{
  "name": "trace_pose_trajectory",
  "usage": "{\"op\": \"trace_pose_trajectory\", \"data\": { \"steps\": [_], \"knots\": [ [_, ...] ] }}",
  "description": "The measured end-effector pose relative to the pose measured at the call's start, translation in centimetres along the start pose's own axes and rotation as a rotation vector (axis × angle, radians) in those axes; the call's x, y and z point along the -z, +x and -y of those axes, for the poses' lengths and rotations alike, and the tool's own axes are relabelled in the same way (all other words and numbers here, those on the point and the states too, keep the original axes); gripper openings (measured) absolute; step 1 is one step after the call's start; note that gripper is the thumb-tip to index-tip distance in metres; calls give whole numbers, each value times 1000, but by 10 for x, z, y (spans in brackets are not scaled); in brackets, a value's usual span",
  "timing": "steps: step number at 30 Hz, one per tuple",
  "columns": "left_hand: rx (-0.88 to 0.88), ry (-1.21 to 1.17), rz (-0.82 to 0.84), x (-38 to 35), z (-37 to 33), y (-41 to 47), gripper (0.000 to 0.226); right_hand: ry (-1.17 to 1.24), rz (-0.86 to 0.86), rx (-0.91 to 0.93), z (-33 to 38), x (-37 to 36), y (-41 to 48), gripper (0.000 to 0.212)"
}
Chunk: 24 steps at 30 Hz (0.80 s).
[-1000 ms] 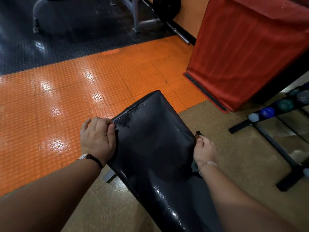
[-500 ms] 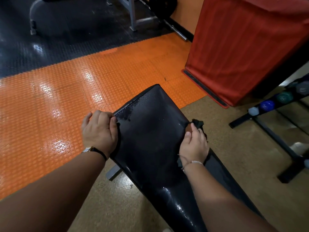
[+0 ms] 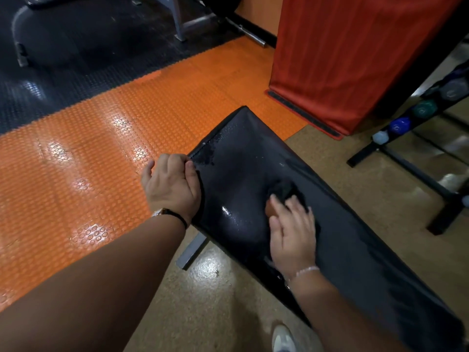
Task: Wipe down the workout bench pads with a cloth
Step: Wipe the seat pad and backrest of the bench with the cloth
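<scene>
Wiping the bench pad, one hand bracing

Pressing down with fairly straight, spread fingers, the right hand (image 3: 291,235) lies flat on a dark cloth (image 3: 284,190) bunched under its fingertips on top of the black bench pad (image 3: 243,153). The left hand (image 3: 171,185) grips the pad's left edge near the far corner, fingers curled over the rim. The hands are well apart. The pad's long axis runs diagonally, its far end towards the orange floor mat (image 3: 88,161) and its near end at the lower right.
</scene>
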<state>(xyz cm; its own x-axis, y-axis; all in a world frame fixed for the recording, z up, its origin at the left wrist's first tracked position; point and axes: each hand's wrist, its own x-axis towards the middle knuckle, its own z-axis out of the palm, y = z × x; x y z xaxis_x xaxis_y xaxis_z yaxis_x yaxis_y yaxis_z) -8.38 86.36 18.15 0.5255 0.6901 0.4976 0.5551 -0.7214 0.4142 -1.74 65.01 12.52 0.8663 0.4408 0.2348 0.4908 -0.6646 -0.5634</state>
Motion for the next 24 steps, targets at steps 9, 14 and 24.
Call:
{"op": "trace_pose_trajectory", "data": {
  "steps": [9, 14, 24],
  "knots": [
    [7, -27, 26, 1, 1, 1, 27, -39, -119, -361, 8, -5, -9, 51],
    [6, -30, 12, 1, 1, 0, 27, -111, -55, 134, 30, -12, -56, 42],
    [16, -30, 33, 2, 0, -1, 28, -83, -149, -334, 27, -10, -19, 55]
  ]
}}
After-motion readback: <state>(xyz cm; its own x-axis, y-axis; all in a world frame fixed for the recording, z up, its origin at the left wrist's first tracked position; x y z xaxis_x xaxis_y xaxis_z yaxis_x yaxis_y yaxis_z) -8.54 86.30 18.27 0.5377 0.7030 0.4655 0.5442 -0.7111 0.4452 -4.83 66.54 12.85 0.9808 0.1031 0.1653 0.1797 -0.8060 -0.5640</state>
